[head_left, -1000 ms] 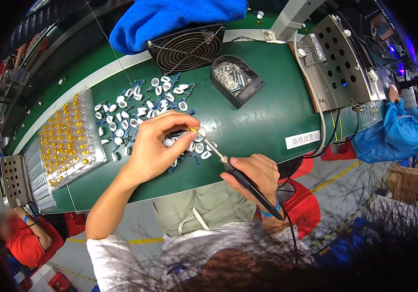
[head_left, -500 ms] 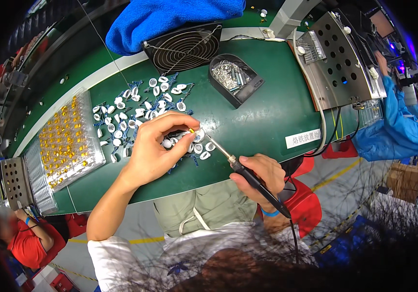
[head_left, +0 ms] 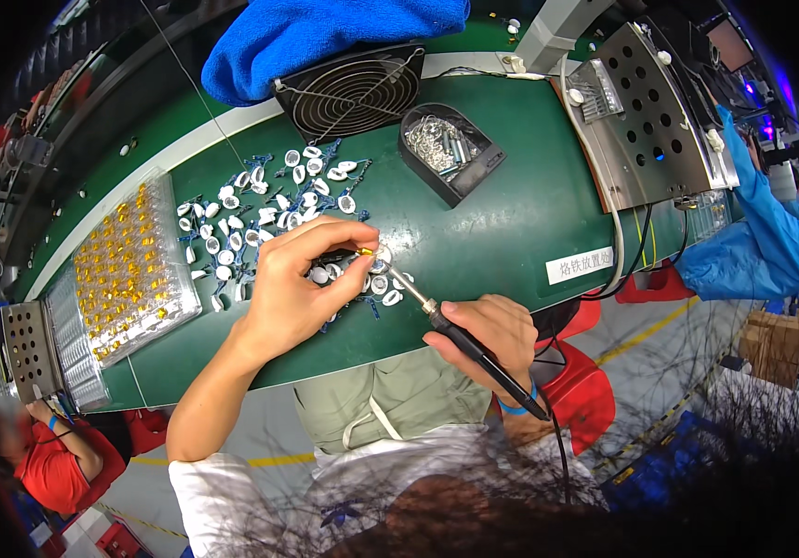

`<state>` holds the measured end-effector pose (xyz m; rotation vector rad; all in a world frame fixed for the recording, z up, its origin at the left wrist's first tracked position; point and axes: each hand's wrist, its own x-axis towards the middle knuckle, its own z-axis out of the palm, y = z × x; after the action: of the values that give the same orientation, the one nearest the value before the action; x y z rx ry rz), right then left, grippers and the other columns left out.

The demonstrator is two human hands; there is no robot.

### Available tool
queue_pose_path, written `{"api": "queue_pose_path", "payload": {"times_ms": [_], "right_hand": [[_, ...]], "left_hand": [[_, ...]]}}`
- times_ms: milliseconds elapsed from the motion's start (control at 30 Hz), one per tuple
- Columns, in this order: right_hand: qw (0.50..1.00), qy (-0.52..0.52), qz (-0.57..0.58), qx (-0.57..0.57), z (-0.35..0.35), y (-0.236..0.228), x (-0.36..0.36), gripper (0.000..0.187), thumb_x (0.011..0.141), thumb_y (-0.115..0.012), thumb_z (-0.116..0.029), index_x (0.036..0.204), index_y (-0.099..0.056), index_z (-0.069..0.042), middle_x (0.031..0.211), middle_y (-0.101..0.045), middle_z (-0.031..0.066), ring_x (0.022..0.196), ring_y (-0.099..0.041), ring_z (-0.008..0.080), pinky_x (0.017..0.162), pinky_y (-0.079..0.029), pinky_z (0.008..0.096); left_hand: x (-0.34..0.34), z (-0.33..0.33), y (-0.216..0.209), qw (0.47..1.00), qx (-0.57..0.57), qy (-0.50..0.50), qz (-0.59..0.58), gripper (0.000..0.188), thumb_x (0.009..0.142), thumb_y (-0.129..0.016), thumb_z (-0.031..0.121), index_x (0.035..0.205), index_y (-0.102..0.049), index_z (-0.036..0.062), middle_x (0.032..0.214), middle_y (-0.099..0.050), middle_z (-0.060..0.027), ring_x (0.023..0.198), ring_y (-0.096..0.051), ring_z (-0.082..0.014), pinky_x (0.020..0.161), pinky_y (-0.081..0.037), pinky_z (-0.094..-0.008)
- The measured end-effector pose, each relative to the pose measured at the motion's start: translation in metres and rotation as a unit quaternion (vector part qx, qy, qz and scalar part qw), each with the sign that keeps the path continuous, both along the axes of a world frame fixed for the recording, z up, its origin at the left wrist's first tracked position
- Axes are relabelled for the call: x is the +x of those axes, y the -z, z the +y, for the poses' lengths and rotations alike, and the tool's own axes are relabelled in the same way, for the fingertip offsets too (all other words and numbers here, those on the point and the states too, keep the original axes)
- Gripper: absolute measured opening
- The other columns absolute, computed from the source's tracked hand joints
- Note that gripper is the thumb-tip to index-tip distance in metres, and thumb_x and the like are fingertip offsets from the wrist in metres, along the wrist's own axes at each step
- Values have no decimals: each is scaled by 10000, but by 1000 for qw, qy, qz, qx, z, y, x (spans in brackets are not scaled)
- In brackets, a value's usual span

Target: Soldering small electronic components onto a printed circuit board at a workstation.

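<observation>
Head: left hand (head_left: 299, 281) pinches gold piece (head_left: 365, 251); right hand (head_left: 501, 333) grips soldering iron (head_left: 462, 338).

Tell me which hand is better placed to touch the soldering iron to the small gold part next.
Probably the right hand: it holds the soldering iron, whose tip points toward the small gold part. The left hand seems taken up with holding that part.

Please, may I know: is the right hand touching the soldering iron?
Touching. The head view shows the right hand gripping the black-handled soldering iron, with no gap between them.
</observation>
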<state>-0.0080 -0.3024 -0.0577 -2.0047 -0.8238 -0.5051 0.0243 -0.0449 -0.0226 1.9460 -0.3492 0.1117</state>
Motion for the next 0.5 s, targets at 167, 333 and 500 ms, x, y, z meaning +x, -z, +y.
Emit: {"api": "queue_pose_path", "payload": {"times_ms": [167, 333, 500], "right_hand": [[1000, 1, -5, 2, 1, -1, 0, 449, 708, -948, -191, 1059, -713, -41, 864, -751, 112, 690, -707, 281, 645, -555, 360], [1000, -6, -3, 1, 3, -1, 1, 446, 710, -947, -185, 1057, -711, -35, 856, -748, 115, 678, -703, 284, 636, -555, 359], [1000, 0, -22, 16, -1, -3, 1, 426, 730, -936, -175, 1051, -707, -14, 836, -737, 130, 667, -698, 291, 631, -558, 361]], "left_hand": [[-1, 1, -5, 1000, 13, 15, 24, 244, 870, -726, -73, 1113, -714, -42, 1063, -727, -114, 978, -733, -174, 899, -591, -268], [-1, 3, -1, 1000, 10, 11, 23, 241, 871, -726, -71, 1110, -715, -40, 1060, -727, -114, 975, -734, -172, 895, -592, -266], [0, 0, 1, 1000, 7, -4, -7, 243, 847, -756, -53, 1086, -734, -20, 989, -751, -111, 899, -748, -192, 814, -594, -296]]}}
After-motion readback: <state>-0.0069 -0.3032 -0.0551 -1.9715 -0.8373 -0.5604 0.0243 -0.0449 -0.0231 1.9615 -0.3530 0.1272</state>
